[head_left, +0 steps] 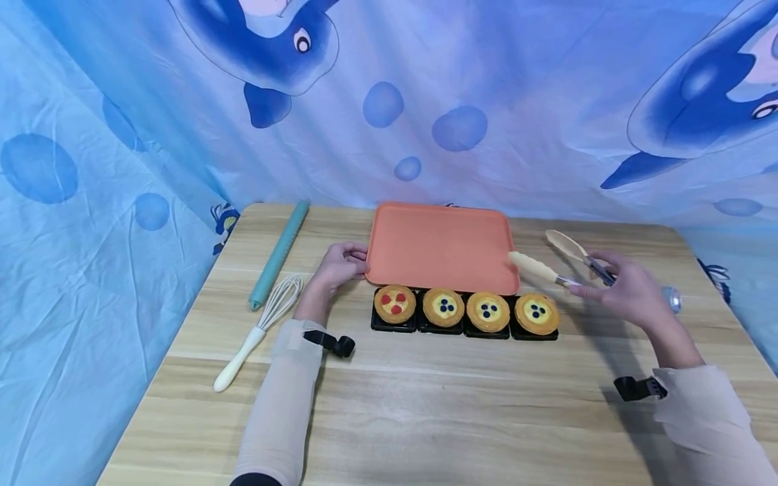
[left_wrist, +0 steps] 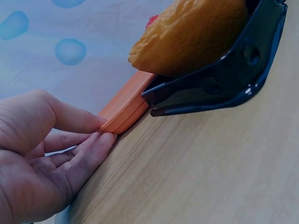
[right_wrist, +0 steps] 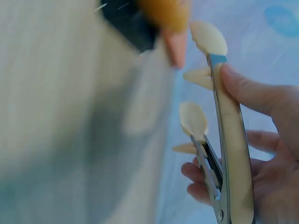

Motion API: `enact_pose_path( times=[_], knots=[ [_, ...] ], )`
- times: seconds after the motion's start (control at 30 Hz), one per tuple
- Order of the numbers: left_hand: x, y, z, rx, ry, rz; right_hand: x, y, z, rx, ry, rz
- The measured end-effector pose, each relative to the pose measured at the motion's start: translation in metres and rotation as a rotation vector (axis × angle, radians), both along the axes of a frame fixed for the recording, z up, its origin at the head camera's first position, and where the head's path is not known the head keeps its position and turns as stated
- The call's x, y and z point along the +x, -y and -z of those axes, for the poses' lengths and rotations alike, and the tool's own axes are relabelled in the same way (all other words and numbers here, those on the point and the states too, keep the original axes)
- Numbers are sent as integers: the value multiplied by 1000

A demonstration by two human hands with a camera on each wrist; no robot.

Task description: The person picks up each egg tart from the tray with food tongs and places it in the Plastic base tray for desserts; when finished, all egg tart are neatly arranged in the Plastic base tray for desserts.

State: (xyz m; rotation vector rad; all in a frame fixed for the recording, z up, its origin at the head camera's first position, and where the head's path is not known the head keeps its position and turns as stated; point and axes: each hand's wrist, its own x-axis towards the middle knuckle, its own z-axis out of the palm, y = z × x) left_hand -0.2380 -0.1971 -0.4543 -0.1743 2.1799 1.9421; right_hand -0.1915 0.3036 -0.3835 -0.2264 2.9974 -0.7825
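My left hand [head_left: 340, 264] pinches the left edge of an orange tray [head_left: 442, 246]; in the left wrist view the thumb lies on top of the rim [left_wrist: 124, 114] with fingers below. My right hand [head_left: 635, 293] holds tongs [head_left: 535, 266] with cream tips, their two arms spread apart above the table right of the tray. The right wrist view shows the thumb on one arm of the tongs [right_wrist: 231, 140] and fingers by the other. Nothing sits between the tips. Along the tray's front edge stands a row of tarts: one with red topping [head_left: 395, 305], the others with dark berries [head_left: 488, 312].
Each tart sits in a black square holder [head_left: 394, 328]. To the left lie a teal rolling pin [head_left: 279, 256] and a whisk [head_left: 246, 351] with a white handle. A blue curtain [head_left: 365, 169] hangs behind the wooden table [head_left: 437, 412].
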Motion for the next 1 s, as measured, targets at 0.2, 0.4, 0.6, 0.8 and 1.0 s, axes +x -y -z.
enact_pose_path(
  times=[0.2, 0.4, 0.6, 0.8, 1.0],
  knots=[
    [0, 1, 1, -6, -8, 1, -2, -18, 24, -3, 29, 74],
    [0, 2, 3, -7, -3, -4, -2, -21, 32, -4, 86, 146],
    [-1, 3, 1, -3, -5, -9, 0, -19, 29, 88, 138, 193],
    [-1, 4, 0, -11, 0, -11, 4, -13, 30, 114, 139, 233],
    [0, 3, -1, -6, -3, 2, 2, -9, 30, 157, 184, 263]
  ],
)
